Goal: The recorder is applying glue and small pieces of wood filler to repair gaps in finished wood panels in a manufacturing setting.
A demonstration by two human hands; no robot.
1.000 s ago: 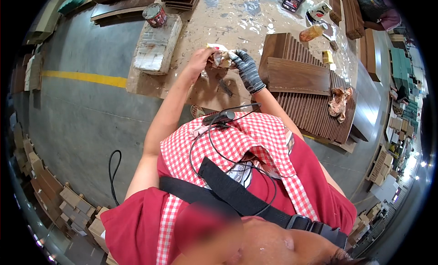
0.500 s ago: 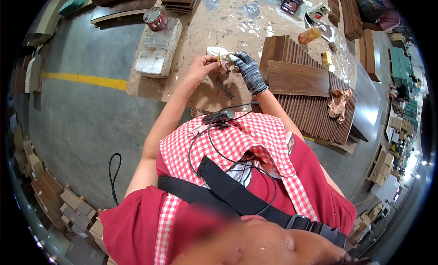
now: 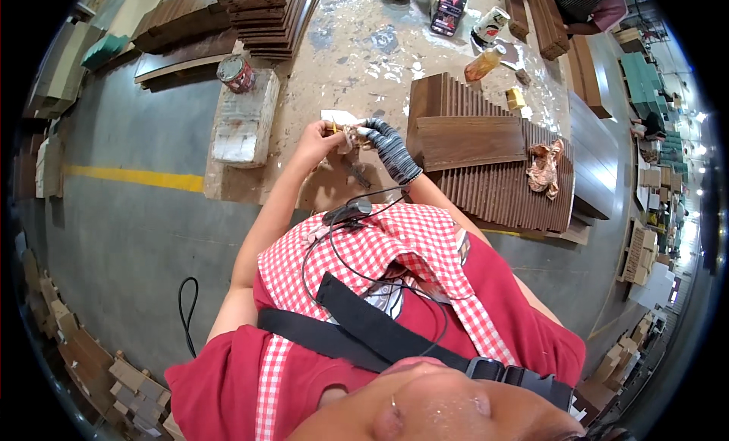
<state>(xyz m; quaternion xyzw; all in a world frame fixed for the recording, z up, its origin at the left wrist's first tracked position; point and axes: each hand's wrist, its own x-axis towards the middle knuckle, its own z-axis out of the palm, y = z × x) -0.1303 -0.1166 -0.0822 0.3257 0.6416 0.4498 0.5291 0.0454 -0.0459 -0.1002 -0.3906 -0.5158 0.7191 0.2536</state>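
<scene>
My bare left hand (image 3: 317, 143) and my right hand (image 3: 391, 151), in a grey striped knitted glove, meet over the near part of the worktable (image 3: 342, 69). Between them is a small crumpled pale piece (image 3: 349, 140), perhaps cloth, which both sets of fingers pinch. A thin yellow strip (image 3: 335, 127) stands up at my left fingertips; its kind is unclear. Just beyond the hands lies a white sheet (image 3: 334, 117), and below them a dark narrow piece (image 3: 355, 172) rests on the table.
Brown grooved boards (image 3: 486, 190) lie to the right, with a plank (image 3: 472, 143) and a stained crumpled rag (image 3: 545, 168) on top. A paint can (image 3: 235, 74) stands on a white-smeared block (image 3: 244, 126) at left. Farther off are a bottle (image 3: 484, 64) and a yellow sponge (image 3: 515, 99).
The view has shifted, so the table sits lower and farther left. My hands stay together on the crumpled piece, and the yellow strip now shows more plainly at my left fingers.
</scene>
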